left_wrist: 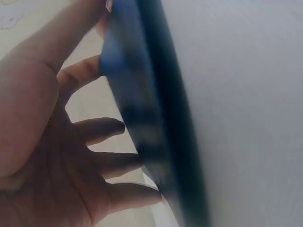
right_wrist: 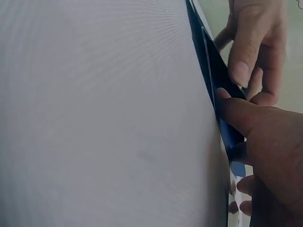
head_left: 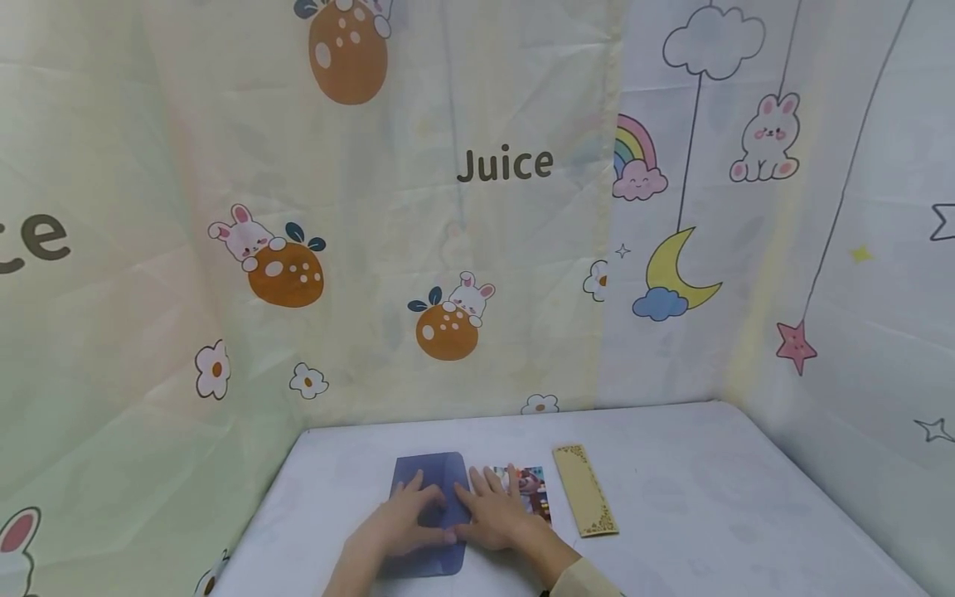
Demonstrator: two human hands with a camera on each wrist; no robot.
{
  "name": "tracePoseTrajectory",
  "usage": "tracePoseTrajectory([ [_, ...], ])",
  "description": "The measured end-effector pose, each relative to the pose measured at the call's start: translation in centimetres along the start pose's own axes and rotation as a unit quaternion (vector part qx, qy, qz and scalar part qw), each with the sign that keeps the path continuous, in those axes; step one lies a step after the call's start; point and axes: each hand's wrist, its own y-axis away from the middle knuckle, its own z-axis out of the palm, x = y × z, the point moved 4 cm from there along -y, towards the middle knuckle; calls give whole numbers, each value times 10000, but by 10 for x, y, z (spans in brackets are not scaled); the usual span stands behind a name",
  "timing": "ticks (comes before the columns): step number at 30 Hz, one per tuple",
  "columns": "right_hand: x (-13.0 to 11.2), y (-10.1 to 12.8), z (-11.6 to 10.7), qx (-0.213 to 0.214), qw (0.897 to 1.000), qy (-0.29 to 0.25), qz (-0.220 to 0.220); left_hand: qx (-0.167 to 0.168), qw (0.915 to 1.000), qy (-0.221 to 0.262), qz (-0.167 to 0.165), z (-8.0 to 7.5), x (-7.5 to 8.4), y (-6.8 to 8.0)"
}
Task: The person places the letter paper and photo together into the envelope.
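Cloth walls (head_left: 522, 274) printed with rabbits and orange fruits stand around a white desk (head_left: 694, 473). From the head, a blue folder (head_left: 443, 471) is seen lying on this desk. The left hand (head_left: 403, 521) is over the folder, its fingers spread apart. The right hand (head_left: 498, 516) is at the folder's right edge with fingers stretched, partly covering a picture card (head_left: 539, 491) just right of the folder. Farther right of the folder lies a gold strip (head_left: 585, 491). The left wrist view shows the left hand's fingers apart, beside the folder. The right wrist view shows the right thumb touching the folder.
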Motion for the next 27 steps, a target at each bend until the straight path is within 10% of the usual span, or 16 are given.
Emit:
tracePoseTrajectory([
  [27, 0, -1, 2, -28, 10000, -16, 30, 23, 9998, 210, -18, -7, 4, 1],
])
